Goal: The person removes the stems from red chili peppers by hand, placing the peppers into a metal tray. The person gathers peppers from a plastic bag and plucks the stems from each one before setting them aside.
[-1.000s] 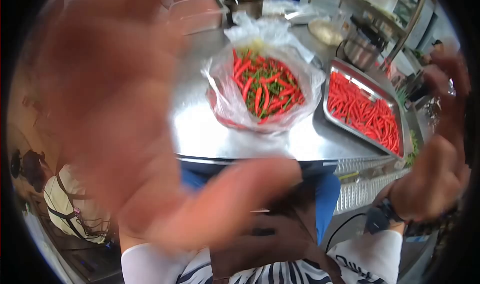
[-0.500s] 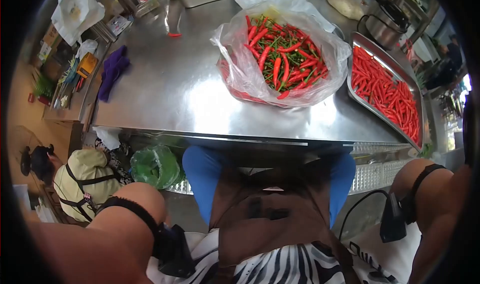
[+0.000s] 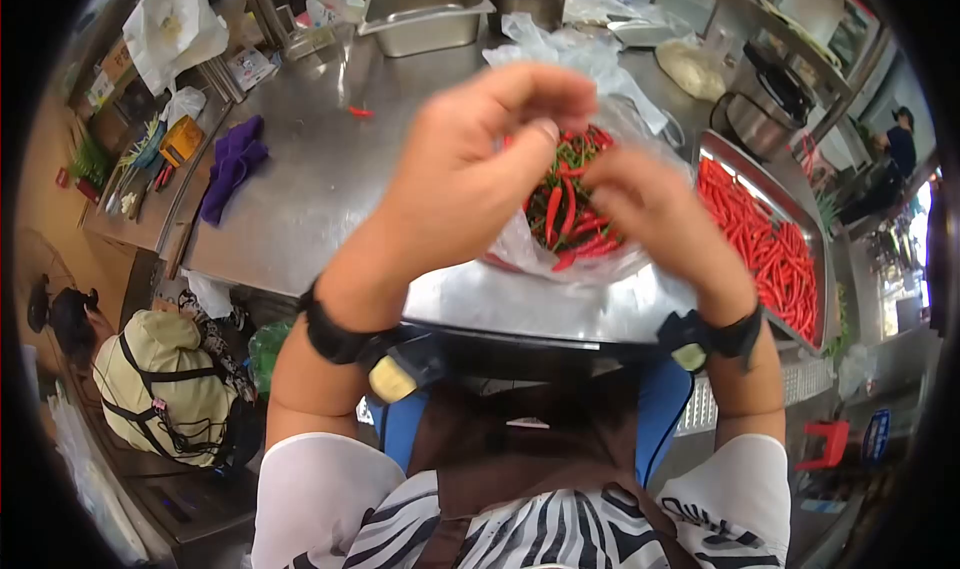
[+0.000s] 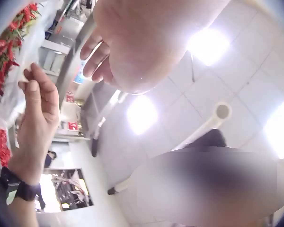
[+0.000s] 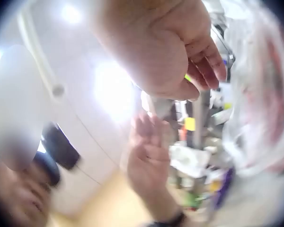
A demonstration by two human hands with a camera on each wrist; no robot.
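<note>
A clear plastic bag [image 3: 640, 119] full of red chilies with green stems [image 3: 568, 209] sits on the metal table. My left hand [image 3: 480, 159] is over the bag's left side in the head view, fingers loosely bent and nothing held. Over its right side is my right hand [image 3: 655, 214], blurred, with bent fingers and no chili showing in them. Both hands partly hide the bag. In the left wrist view my right hand [image 4: 40, 111] appears beside the bag, fingertips close together. The right wrist view shows the left hand [image 5: 149, 161] apart from the right.
Right of the bag, a metal tray [image 3: 712, 149] holds red chilies, with a dark-lidded pot [image 3: 770, 104] behind it. A steel pan [image 3: 425, 14] and a deep pot [image 3: 525, 7] stand at the back. A purple cloth [image 3: 232, 169] and one loose chili [image 3: 360, 113] lie to the left.
Both hands were raised close to the head camera, then passed out of its view with the forearms at the sides. Now they are forward over the bag of chilies.
</note>
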